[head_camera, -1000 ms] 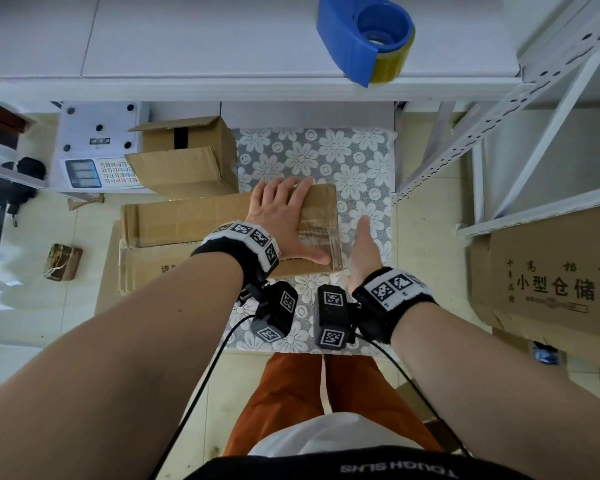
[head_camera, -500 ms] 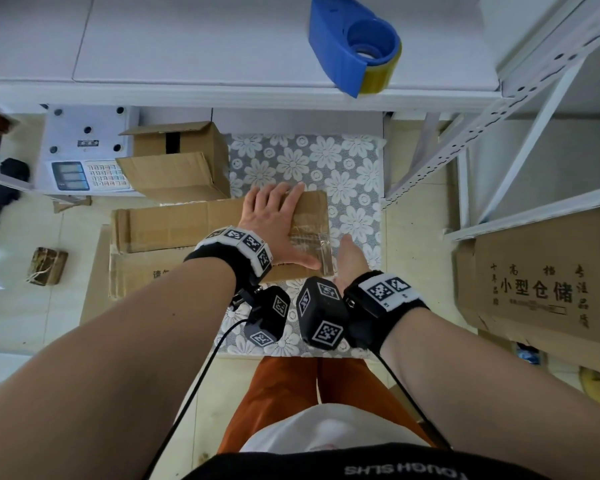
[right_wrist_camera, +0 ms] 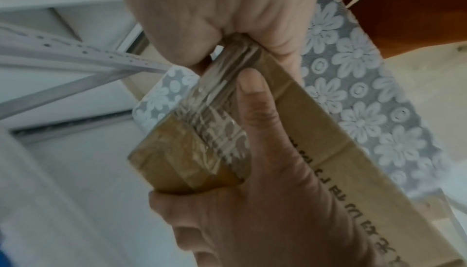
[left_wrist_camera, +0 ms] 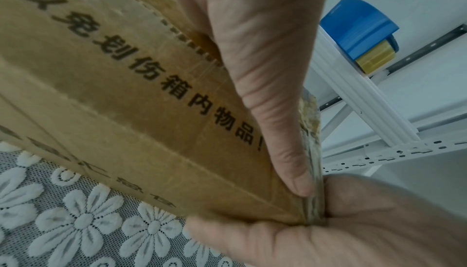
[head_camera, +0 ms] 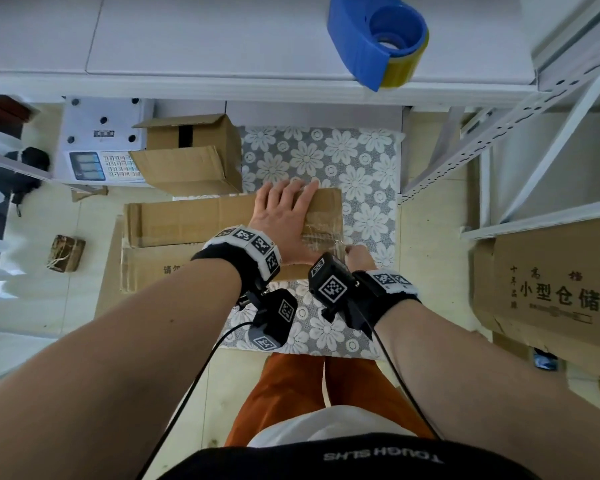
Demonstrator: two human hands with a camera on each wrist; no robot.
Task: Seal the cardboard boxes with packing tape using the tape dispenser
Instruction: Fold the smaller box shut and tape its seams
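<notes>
Scale and an open small box sit at left on the floor; the long box lies across the floral mat, resting on another flat carton. Left hand lies flat on the box's taped right end, fingers straight, thumb along the near edge. Right hand is clamped on the near right corner, thumb and fingers pinching the tape; the dispenser sits untouched on the white shelf above, shelving frame at right.
</notes>
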